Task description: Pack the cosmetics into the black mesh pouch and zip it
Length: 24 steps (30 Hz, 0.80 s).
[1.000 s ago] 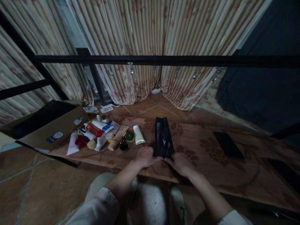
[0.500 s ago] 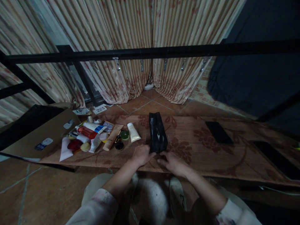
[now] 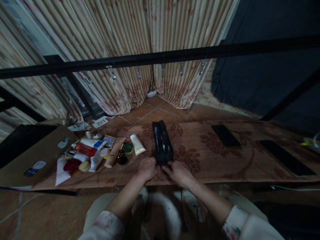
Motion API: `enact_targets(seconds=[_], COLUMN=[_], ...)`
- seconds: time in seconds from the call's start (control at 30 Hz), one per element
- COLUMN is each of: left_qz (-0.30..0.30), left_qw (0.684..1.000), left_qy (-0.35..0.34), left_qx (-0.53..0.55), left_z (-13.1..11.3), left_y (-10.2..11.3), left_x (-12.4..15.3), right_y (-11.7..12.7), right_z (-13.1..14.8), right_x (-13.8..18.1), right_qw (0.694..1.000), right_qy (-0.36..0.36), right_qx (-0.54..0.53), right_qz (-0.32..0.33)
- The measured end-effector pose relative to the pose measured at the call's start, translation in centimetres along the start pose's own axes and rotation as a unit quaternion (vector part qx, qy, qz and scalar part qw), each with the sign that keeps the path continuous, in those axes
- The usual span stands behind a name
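Note:
A black zip pouch (image 3: 163, 141) lies lengthwise on the cloth-covered table in front of me, with a partly open slit along its top. My left hand (image 3: 148, 168) is closed at the pouch's near left corner, its fingers curled and partly hidden. At the near right corner, my right hand (image 3: 178, 171) pinches the end of the pouch; whether it has the zip pull cannot be made out. A cream-coloured tube (image 3: 137, 145) lies left of the pouch. Beside it are a green round jar (image 3: 128, 148), a small black bottle (image 3: 122, 158) and a beige tube (image 3: 115, 153).
Farther left, several cosmetics surround a red bottle (image 3: 85, 149), next to a cardboard box (image 3: 50, 156). Two dark flat phone-like objects, one nearer the middle (image 3: 226, 135) and one farther right (image 3: 286, 157), lie on the table. A black rail (image 3: 155, 59) crosses beyond it.
The view has shifted slightly, so the scene sits a little farther left. Both hands stay at the pouch's near end, and the right fingers are closer in against it.

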<state>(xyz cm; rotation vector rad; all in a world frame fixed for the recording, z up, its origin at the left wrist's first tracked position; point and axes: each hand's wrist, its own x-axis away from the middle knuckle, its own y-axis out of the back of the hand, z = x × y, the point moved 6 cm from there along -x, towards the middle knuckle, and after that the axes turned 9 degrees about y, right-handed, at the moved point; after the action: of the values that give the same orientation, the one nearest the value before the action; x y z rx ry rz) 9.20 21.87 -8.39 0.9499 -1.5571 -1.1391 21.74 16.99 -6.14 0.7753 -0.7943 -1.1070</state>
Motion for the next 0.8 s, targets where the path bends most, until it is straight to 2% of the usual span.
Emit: enact_targets(seconds=[0.8], left_qz=[0.005], left_qw=[1.0], left_qy=[-0.002], left_qx=[-0.001], left_z=[-0.16], left_y=[-0.06], left_x=[0.08], right_y=[-0.94], right_z=[-0.54], right_x=[-0.57], right_qw=[0.999], right_qy=[-0.034], right_qx=[-0.029], right_qz=[0.009])
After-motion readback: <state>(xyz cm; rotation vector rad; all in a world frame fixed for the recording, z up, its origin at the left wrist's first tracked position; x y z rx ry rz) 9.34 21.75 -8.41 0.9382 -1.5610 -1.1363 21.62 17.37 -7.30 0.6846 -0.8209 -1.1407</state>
